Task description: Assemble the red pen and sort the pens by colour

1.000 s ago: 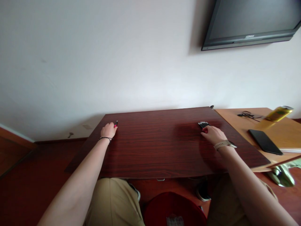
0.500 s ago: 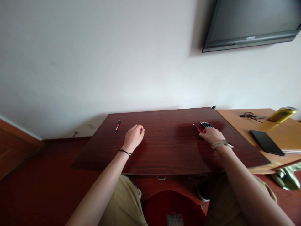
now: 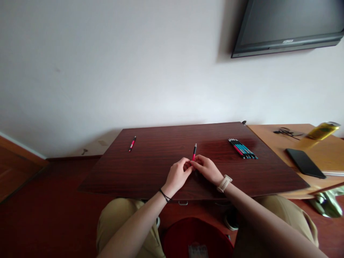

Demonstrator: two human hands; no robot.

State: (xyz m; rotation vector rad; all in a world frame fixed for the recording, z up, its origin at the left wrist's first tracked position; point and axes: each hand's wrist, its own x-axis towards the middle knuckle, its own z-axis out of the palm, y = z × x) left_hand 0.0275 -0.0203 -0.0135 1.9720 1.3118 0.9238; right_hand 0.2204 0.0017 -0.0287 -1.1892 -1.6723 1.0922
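A red-and-black pen (image 3: 194,151) stands between my hands over the middle of the dark wooden table (image 3: 150,172), its silver tip pointing away from me. My right hand (image 3: 208,168) pinches its red barrel between thumb and fingers. From the other side my left hand (image 3: 178,174) closes on the same barrel, and the pen's lower end is hidden by the fingers. Another red pen (image 3: 132,143) lies alone at the left. To the right is a row of several pens (image 3: 243,148), blue ones with a red one at the left edge, lying side by side.
On the lighter side table (image 3: 285,141) at the right are a black phone (image 3: 305,163), a coiled cable (image 3: 286,132) and a yellow can (image 3: 322,130) lying on its side. A television (image 3: 290,28) hangs on the wall above. Below the table sits a red round stool (image 3: 199,229).
My right hand has brought the red pen from beside the row to the table's middle. My left hand has moved right and nearer to me, meeting it at the pen.
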